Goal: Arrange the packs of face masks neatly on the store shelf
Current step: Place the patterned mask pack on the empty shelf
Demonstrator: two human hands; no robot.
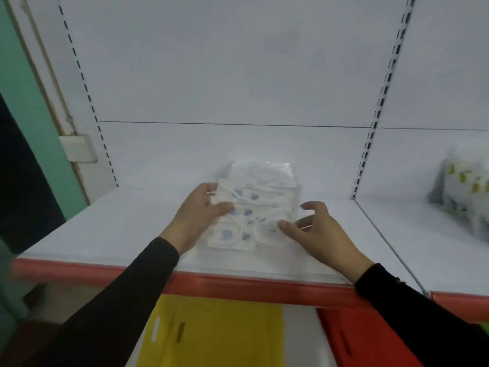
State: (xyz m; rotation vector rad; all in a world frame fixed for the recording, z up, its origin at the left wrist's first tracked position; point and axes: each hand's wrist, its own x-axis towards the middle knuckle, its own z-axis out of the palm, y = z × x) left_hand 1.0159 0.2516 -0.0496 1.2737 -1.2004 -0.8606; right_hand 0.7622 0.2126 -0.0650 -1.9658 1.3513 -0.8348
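On the white shelf (119,223), about midway along its width and a little back from the red front edge (238,287), lies a clear pack of face masks (251,215) printed with small blue shapes. Behind it, touching or just overlapping its far edge, sits a second clear pack (264,173) nearer the white back panel (225,75). The left hand (201,215) grips the near pack at its left side: the thumb lies curled over the top film and the fingers wrap the far left corner. The right hand (320,229) is at the pack's right side with its fingers spread and loosely bent; the thumb tip touches the top of the pack near its right front corner, while the other fingers hover just beside the right edge, holding nothing. Both forearms wear dark sleeves and cross the red front edge from below.

Slotted uprights run up the back panel at the left and right ends of this bay. Beyond the right upright, on the neighbouring shelf, a blurred pack with yellow and green print (465,192) stands well apart from the hands. A pale wall box (78,148) sits by the green wall at the left. Below the shelf lie a yellow bag (225,335) and a red bag (357,340).
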